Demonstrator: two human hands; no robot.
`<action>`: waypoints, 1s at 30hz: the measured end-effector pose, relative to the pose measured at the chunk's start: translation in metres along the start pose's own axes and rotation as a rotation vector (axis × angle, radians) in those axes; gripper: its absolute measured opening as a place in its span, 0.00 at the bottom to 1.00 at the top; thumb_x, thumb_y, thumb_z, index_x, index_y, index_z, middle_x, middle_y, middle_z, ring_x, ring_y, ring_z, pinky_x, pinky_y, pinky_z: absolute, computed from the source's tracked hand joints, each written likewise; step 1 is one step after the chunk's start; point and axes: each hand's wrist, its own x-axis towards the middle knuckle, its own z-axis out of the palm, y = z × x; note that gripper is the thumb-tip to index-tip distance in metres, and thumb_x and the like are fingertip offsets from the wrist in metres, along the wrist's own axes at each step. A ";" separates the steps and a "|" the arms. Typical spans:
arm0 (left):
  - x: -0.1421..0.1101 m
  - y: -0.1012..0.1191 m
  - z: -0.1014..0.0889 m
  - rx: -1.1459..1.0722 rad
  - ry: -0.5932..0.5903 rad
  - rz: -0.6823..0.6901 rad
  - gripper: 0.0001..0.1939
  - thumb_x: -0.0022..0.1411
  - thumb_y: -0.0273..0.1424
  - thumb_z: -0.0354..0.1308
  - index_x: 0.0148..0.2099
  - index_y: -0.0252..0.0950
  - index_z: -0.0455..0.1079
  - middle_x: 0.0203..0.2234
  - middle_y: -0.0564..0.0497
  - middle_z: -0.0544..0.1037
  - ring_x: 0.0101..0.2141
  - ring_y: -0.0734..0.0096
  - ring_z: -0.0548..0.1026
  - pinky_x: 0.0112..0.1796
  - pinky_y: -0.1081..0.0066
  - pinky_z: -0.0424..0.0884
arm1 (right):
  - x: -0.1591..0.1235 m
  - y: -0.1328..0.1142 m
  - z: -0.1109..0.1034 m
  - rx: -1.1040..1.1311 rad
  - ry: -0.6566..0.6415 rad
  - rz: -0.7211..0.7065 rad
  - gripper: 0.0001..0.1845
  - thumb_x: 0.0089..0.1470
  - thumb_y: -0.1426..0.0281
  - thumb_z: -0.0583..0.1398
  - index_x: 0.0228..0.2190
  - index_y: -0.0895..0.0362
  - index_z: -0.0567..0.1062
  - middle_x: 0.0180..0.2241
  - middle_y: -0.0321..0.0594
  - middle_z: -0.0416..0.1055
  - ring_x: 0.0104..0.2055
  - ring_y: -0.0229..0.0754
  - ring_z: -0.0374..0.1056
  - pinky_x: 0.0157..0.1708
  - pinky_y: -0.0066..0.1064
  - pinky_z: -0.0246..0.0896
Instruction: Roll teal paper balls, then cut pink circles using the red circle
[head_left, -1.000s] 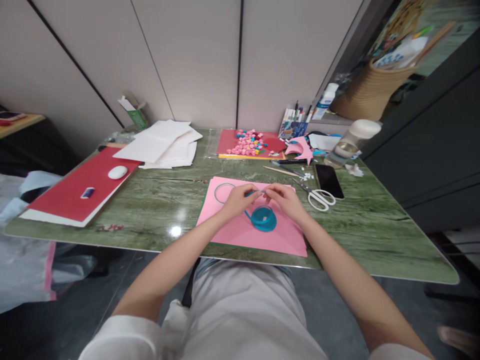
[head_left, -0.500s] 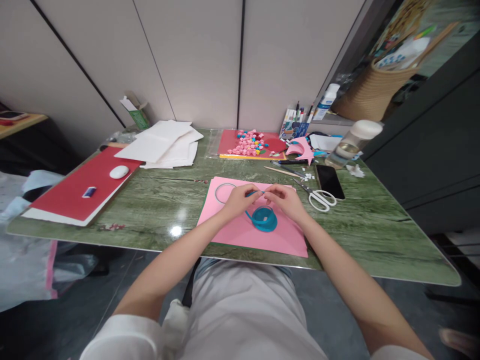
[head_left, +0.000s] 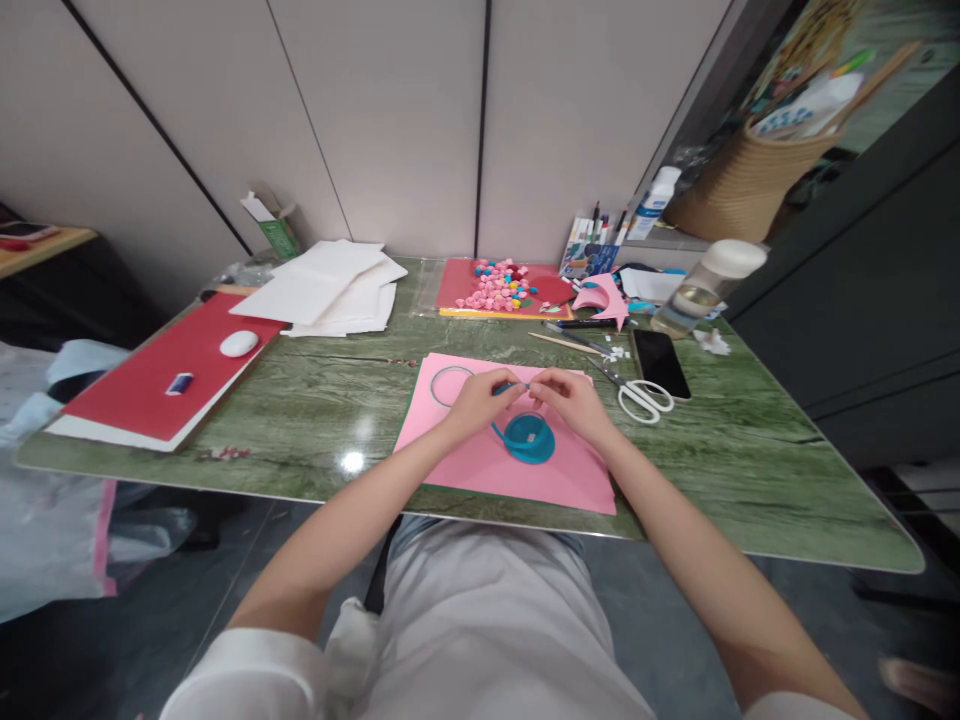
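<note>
Both hands meet over a pink sheet of paper [head_left: 450, 450]. My left hand [head_left: 487, 397] pinches a blue paper strip [head_left: 498, 432], which curls down from the fingers. Close against it, fingertips almost touching, my right hand [head_left: 566, 398] is pinched at the strip's end; the fingers hide most of that end. Just below lies a coil of the same blue strip [head_left: 531, 455], with a small pale piece in its middle. A thin metal ring [head_left: 433, 385] rests on the pink sheet, left of my left hand.
White-handled scissors [head_left: 645, 400] and a black phone [head_left: 660, 362] lie at the right, near a bottle [head_left: 694, 295]. Behind are pink paper scraps [head_left: 602, 297] and small coloured rolls [head_left: 499, 288] on a red sheet. White sheets [head_left: 315, 285] and a red board [head_left: 161, 375] are leftward.
The loose curve of blue strip beside the coil has shifted slightly. Both hands stay in nearly the same place, still pinched together.
</note>
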 end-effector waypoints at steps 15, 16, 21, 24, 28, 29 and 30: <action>0.001 0.000 -0.001 -0.004 0.010 -0.004 0.12 0.56 0.36 0.50 0.31 0.34 0.68 0.22 0.54 0.70 0.25 0.77 0.66 0.28 0.76 0.60 | 0.001 0.000 -0.002 0.009 0.007 -0.010 0.11 0.51 0.64 0.55 0.28 0.59 0.72 0.23 0.37 0.69 0.25 0.36 0.67 0.29 0.28 0.60; 0.001 0.000 -0.001 -0.002 0.014 -0.005 0.12 0.56 0.37 0.50 0.31 0.34 0.68 0.22 0.54 0.70 0.25 0.77 0.66 0.27 0.76 0.60 | 0.001 0.000 -0.002 0.012 0.012 -0.015 0.11 0.51 0.64 0.55 0.28 0.59 0.72 0.24 0.37 0.69 0.25 0.36 0.67 0.30 0.28 0.60; 0.002 -0.001 -0.001 -0.001 0.011 -0.015 0.12 0.56 0.37 0.50 0.31 0.33 0.68 0.21 0.54 0.70 0.24 0.77 0.66 0.27 0.76 0.60 | 0.000 -0.003 0.000 0.008 0.020 0.005 0.08 0.47 0.67 0.58 0.29 0.59 0.72 0.23 0.36 0.70 0.24 0.36 0.67 0.28 0.28 0.60; 0.001 0.000 -0.001 0.004 0.008 -0.021 0.12 0.56 0.37 0.50 0.31 0.33 0.68 0.22 0.54 0.70 0.25 0.77 0.66 0.28 0.76 0.60 | -0.002 -0.004 0.002 -0.007 0.046 0.024 0.07 0.45 0.69 0.59 0.28 0.59 0.72 0.23 0.36 0.70 0.24 0.36 0.66 0.27 0.27 0.61; 0.000 0.001 -0.001 0.015 0.001 -0.006 0.13 0.56 0.38 0.50 0.30 0.34 0.69 0.22 0.54 0.70 0.24 0.77 0.66 0.27 0.76 0.60 | -0.002 -0.003 0.002 -0.037 0.065 0.030 0.05 0.46 0.71 0.57 0.27 0.59 0.72 0.21 0.35 0.69 0.23 0.35 0.66 0.27 0.27 0.61; 0.000 0.001 -0.001 0.018 0.001 -0.004 0.13 0.56 0.38 0.50 0.30 0.34 0.69 0.22 0.54 0.70 0.24 0.77 0.66 0.27 0.75 0.59 | -0.001 -0.002 0.001 -0.044 0.071 0.032 0.05 0.46 0.71 0.57 0.27 0.59 0.72 0.20 0.35 0.69 0.23 0.35 0.66 0.27 0.27 0.60; 0.000 0.001 0.000 0.019 0.003 -0.003 0.13 0.56 0.38 0.50 0.30 0.34 0.69 0.22 0.54 0.70 0.24 0.77 0.66 0.27 0.75 0.59 | -0.001 -0.001 0.001 -0.050 0.077 0.036 0.04 0.46 0.72 0.57 0.27 0.59 0.72 0.20 0.34 0.69 0.23 0.35 0.66 0.27 0.27 0.60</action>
